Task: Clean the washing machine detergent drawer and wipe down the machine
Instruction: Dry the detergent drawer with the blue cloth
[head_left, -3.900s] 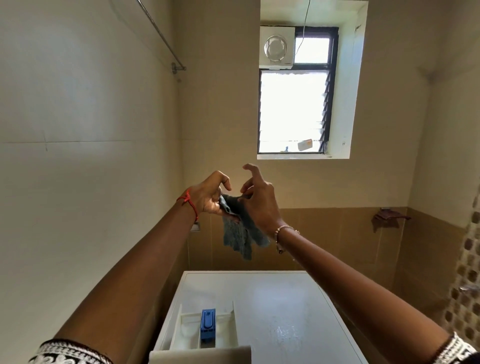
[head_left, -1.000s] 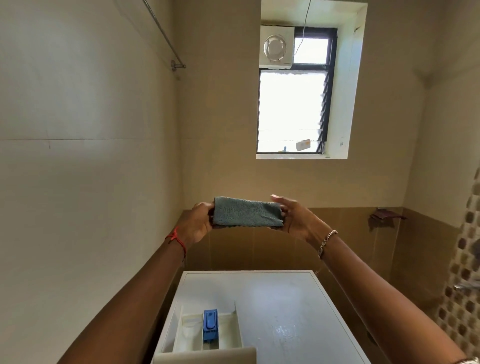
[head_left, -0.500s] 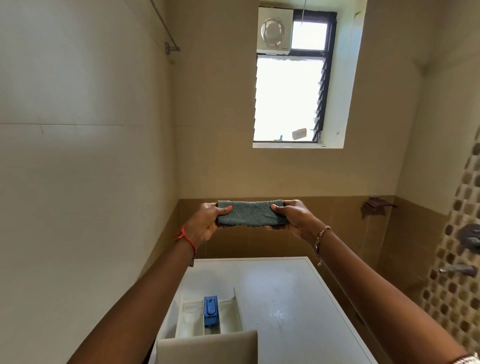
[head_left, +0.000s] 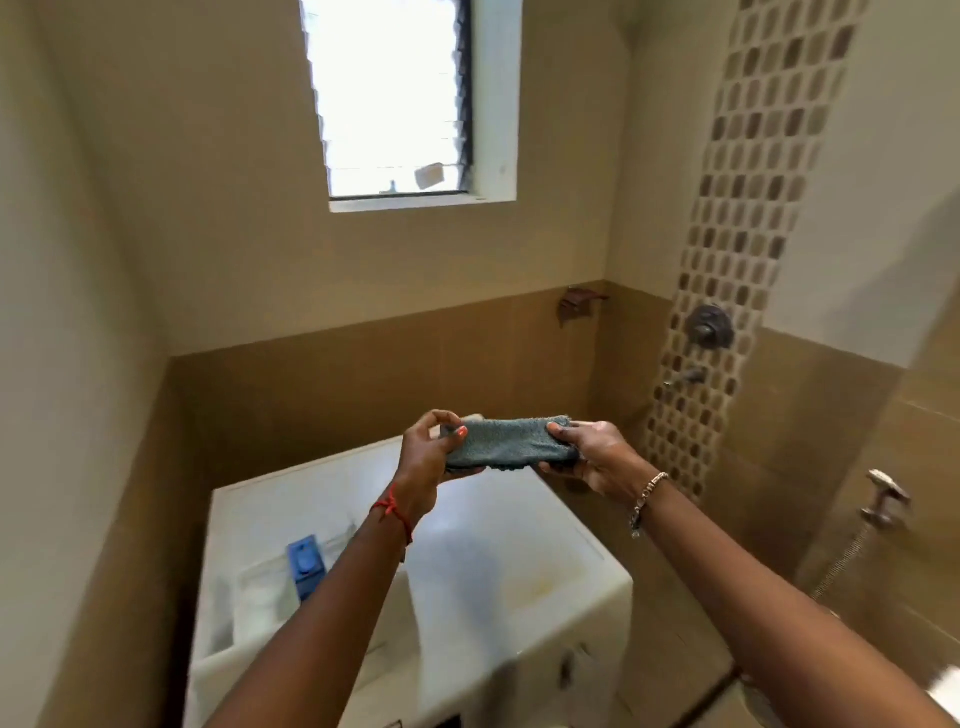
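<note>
Both hands, left (head_left: 423, 457) and right (head_left: 592, 454), grip folded cloth (head_left: 506, 441) above open drawer (head_left: 270, 587) holding blue insert (head_left: 305, 564)

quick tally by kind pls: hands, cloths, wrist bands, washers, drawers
hands: 2 (left hand, right hand)
cloth: 1
wrist bands: 2 (red thread, metal bracelet)
washing machine: 1
detergent drawer: 1
total: 7

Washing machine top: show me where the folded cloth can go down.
Bare: the right half of the washing machine top, between the detergent drawer and the right edge. Crowded: front left, with the open drawer and its blue insert.
</note>
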